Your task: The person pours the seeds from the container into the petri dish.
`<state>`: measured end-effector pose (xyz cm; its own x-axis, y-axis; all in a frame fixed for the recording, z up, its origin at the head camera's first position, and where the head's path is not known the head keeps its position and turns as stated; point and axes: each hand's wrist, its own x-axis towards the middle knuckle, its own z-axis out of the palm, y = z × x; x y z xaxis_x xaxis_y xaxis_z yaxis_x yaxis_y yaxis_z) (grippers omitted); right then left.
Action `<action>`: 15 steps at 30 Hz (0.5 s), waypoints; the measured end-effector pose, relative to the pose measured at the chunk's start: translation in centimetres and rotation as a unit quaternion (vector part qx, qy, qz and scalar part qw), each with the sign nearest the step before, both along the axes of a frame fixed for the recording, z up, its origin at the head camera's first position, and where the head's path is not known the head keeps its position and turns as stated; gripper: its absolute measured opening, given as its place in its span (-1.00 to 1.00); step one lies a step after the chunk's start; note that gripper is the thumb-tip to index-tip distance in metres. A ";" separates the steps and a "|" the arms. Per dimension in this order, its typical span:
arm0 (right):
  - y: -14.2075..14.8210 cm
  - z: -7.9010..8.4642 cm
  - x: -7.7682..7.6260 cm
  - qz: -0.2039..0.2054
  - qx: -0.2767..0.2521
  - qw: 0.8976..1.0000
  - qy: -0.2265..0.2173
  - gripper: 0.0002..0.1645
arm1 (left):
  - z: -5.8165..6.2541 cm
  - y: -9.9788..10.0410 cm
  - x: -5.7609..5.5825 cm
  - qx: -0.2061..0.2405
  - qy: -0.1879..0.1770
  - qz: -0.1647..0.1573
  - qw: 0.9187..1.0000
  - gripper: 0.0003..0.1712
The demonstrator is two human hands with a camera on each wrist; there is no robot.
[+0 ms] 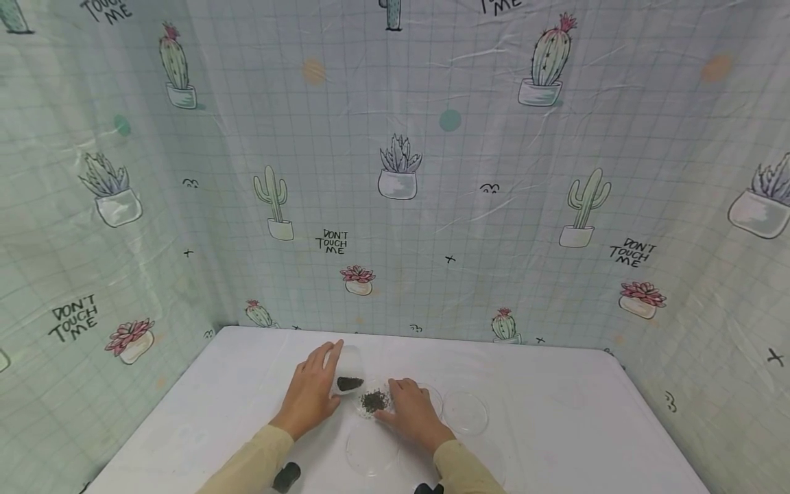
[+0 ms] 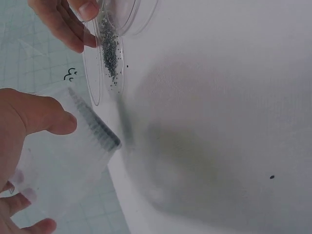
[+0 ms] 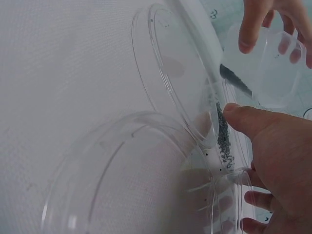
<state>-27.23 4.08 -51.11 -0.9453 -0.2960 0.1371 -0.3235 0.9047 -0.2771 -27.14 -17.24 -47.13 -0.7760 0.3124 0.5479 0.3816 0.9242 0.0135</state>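
My left hand (image 1: 310, 394) grips a clear plastic container (image 2: 63, 165), thumb on one side and fingers on the other. The container is tilted, and small dark grains (image 2: 97, 124) lie along its lower side. To its right, my right hand (image 1: 415, 412) holds a clear round shallow dish (image 2: 118, 80) by its edge, thumb at the near rim and fingers at the far side. A loose heap of dark grains (image 1: 374, 401) is spread in that dish. The container's low corner is beside the dish.
More clear round dishes stand close by: one on the right (image 1: 465, 413), one in front (image 1: 372, 449), others partly behind the right hand and sleeve. A stray dark grain (image 2: 272, 177) lies on the white table (image 1: 574, 425). A cactus-print sheet (image 1: 395, 226) hangs behind.
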 end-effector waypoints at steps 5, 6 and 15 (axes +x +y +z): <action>0.0 -0.1 0.0 0.001 -0.003 1.000 -0.004 -0.11 | -0.6 -0.4 0.0 0.066 -0.020 0.028 0.997 0.22; 0.0 0.0 0.1 0.001 -0.003 1.000 -0.005 -0.11 | -0.7 -0.5 0.0 0.075 -0.023 0.033 0.996 0.21; 0.0 -0.3 0.0 0.001 -0.002 1.000 -0.002 -0.11 | -1.1 -1.8 -0.2 0.155 -0.071 0.038 0.985 0.19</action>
